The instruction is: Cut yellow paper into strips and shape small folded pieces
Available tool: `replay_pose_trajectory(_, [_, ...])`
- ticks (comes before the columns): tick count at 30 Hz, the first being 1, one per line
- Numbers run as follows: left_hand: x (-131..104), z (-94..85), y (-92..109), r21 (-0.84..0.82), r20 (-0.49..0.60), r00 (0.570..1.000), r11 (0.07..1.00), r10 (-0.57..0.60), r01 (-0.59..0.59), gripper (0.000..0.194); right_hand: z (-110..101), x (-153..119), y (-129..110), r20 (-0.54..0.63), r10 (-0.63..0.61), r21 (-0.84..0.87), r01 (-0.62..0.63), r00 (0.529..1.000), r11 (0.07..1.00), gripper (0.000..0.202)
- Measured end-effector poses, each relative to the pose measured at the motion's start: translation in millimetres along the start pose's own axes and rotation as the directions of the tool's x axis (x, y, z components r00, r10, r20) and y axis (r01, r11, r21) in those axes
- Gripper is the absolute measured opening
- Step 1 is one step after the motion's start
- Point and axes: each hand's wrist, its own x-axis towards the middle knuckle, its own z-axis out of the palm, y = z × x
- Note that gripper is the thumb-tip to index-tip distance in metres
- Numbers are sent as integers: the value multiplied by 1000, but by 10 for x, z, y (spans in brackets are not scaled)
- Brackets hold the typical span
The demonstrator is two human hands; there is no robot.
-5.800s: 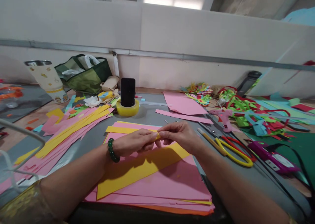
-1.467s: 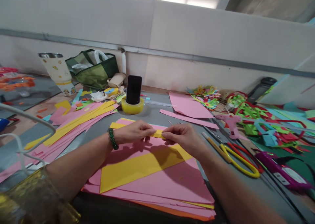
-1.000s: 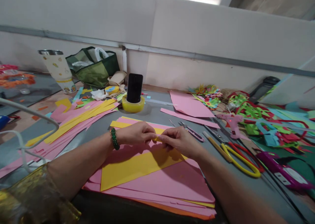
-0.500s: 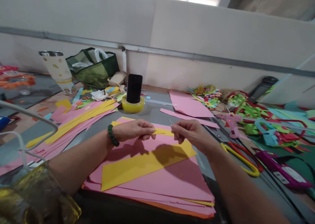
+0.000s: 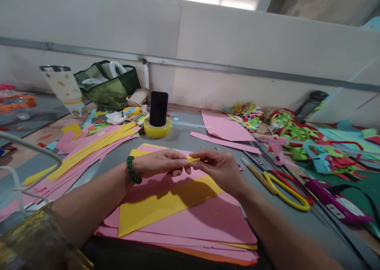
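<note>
My left hand [image 5: 168,162], with a green bead bracelet [image 5: 133,170] at the wrist, pinches a small yellow paper strip [image 5: 192,159]. My right hand [image 5: 215,165] grips the other end of that strip between thumb and fingers, close to the left fingertips. Both hands are above a stack of pink paper [image 5: 208,222]. A wide yellow paper piece [image 5: 154,210] lies slantwise on the stack, partly in the hands' shadow.
Behind the stack, a phone [image 5: 158,108] stands in a yellow tape roll [image 5: 157,129]. Scissors [image 5: 286,191], a pink glue gun [image 5: 277,147] and a purple device [image 5: 335,202] lie right. Cut strips [image 5: 89,147], a tumbler [image 5: 65,91] and a green bag [image 5: 111,88] are left.
My right hand has moved left to the left fingertips and now holds the strip's other end. The thin metal tip it held is no longer in its fingers. The view has shifted slightly.
</note>
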Motion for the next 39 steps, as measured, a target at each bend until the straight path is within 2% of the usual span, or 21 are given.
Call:
replay_pose_trajectory(3, [-3, 10, 12, -7, 11, 1000, 1000, 9, -9, 29, 9, -8, -13, -22, 12, -71, -13, 1000, 997, 24])
replay_pose_trajectory(6, [-3, 17, 14, -33, 18, 1000, 999, 5, -5, 28, 20, -17, -15, -13, 35, -27, -35, 999, 999, 26])
replay_pose_trajectory(10, [7, 14, -6, -79, 14, 1000, 997, -9, 11, 28, 2, -15, -9, -59, 59, 12, -58, 997, 998, 23])
replay_pose_trajectory(15, [21, 4, -56, -49, 20, 999, 998, -26, 27, 30, -26, 10, -51, -7, 175, 105, -173, 985, 979, 28])
replay_pose_trajectory(20, [35, -8, -90, -8, 33, 997, 997, -77, 77, 35, -40, 17, -68, 54, 252, 32, -254, 966, 967, 21])
replay_pose_trajectory(23, [35, -76, -95, -42, 46, 995, 995, -89, 91, 32, -104, 19, -67, 8, 239, 34, -239, 971, 971, 21])
replay_pose_trajectory(28, [-21, -286, -72, -113, 53, 988, 982, -148, 153, 32, -239, 38, -85, -72, 234, 35, -232, 970, 972, 25])
replay_pose_trajectory(31, [-52, -351, -49, -184, -8, 987, 971, -158, 153, 33, -261, 52, -78, -152, 229, 60, -222, 962, 973, 26])
replay_pose_trajectory(33, [-35, -309, -47, -299, -65, 990, 949, -124, 100, 35, -226, 56, -67, -241, 211, 89, -195, 947, 977, 26])
replay_pose_trajectory(36, [58, -128, -80, -486, -201, 975, 874, -94, -16, 34, -102, 46, -45, -365, 166, 104, -138, 916, 985, 25])
replay_pose_trajectory(39, [164, 60, -124, -581, -314, 943, 808, -111, -98, 23, 62, 20, -5, -424, 85, 40, -75, 902, 996, 21])
